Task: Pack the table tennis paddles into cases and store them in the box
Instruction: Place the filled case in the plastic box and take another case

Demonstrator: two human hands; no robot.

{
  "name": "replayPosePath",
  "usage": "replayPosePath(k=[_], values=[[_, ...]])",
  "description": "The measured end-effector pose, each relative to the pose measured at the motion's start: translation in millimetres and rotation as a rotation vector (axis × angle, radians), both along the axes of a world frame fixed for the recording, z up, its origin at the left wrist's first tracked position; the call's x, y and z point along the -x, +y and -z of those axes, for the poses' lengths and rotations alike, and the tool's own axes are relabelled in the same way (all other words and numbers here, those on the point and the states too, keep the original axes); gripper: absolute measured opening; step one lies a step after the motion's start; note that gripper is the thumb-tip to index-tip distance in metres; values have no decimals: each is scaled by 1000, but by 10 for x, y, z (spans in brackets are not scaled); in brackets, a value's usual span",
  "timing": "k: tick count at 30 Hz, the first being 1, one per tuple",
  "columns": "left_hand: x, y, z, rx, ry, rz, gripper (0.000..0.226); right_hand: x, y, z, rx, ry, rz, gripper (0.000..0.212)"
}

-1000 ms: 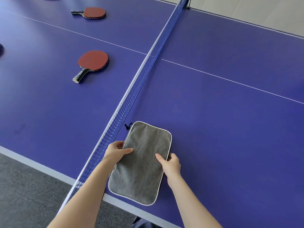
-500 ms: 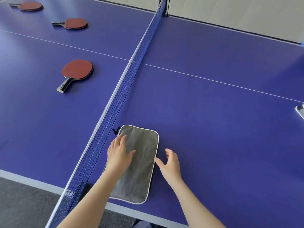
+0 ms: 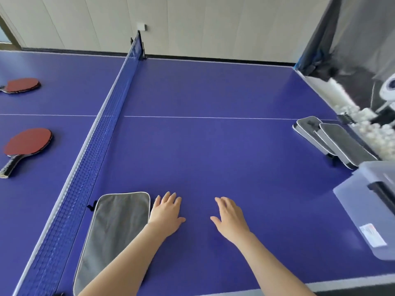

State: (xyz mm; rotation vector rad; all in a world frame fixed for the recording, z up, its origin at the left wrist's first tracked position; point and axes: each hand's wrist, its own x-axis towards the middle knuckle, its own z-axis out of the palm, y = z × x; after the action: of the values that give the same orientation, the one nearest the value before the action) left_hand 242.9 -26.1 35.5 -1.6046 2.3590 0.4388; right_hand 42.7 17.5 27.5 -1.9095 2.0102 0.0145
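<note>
A grey paddle case [image 3: 113, 233] with white piping lies flat on the blue table beside the net, at lower left. My left hand [image 3: 166, 212] hovers just right of the case with fingers spread, holding nothing. My right hand [image 3: 232, 216] is further right over bare table, also spread and empty. Two red paddles lie beyond the net at left, one nearer [image 3: 25, 146] and one farther [image 3: 21, 85]. Two more grey cases [image 3: 333, 142] overlap at the right edge. A clear plastic box [image 3: 372, 210] stands at the right.
The blue net [image 3: 102, 129] runs from the lower left to the far edge of the table [image 3: 213, 146]. A ball catch net with several white balls and a ball machine [image 3: 363, 116] stand at the far right. The near table edge is at the bottom.
Both hands have left the grey case and moved right over the table. The view has swung right, bringing the two other cases and the box into sight.
</note>
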Motion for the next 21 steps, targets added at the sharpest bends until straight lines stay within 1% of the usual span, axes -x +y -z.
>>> replayPosePath(k=[5,9,16,21], values=[[942,184,-173,-24,10,120,70,816,404,-140,14,44,100,59],[1790,452,-341,0,47,198,72,1512,814,-293,43,77,182,59],[3312,1046,-783,131,157,361,68,2825,1659,-644,143,122,329,59],[4257,1390,-1100,198,217,476,68,3668,2134,-962,226,194,423,55]])
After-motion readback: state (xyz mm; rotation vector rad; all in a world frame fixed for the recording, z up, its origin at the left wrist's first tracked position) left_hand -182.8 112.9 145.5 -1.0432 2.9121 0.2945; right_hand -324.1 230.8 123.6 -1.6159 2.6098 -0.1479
